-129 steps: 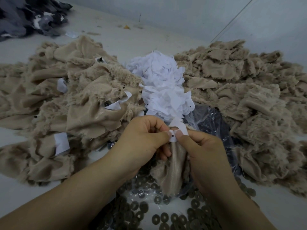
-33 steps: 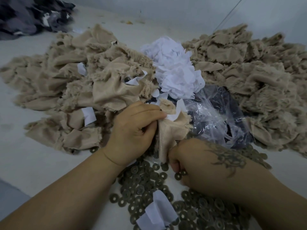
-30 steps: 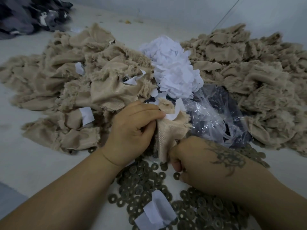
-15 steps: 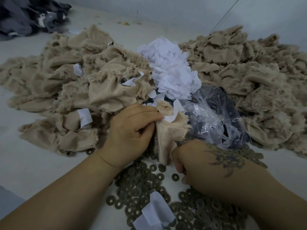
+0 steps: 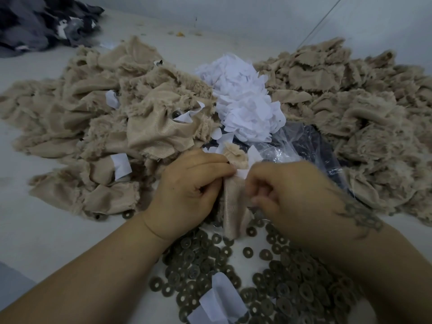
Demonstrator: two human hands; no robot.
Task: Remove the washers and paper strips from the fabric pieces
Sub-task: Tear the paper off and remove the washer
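Observation:
My left hand [image 5: 187, 190] grips a beige fabric piece [image 5: 233, 206] near its top, and the piece hangs down between both hands. A white paper strip [image 5: 253, 157] sticks up from that piece. My right hand [image 5: 287, 192], blurred with motion, has its fingers curled at the strip's lower end beside my left fingertips. Whether it pinches the strip I cannot tell. Below the hands lie several dark washers [image 5: 268, 288] spread on the surface, with a loose paper strip [image 5: 219, 302] on top of them.
A pile of beige fabric with paper strips [image 5: 105, 127] lies at the left, another beige pile [image 5: 362, 113] at the right. White paper scraps [image 5: 245, 99] are heaped between them, above a clear plastic bag [image 5: 304, 150]. Dark cloth [image 5: 42, 22] sits at the far left corner.
My right hand rose from the washers up to the paper strip at the top of the fabric piece. My left hand kept its grip on the fabric.

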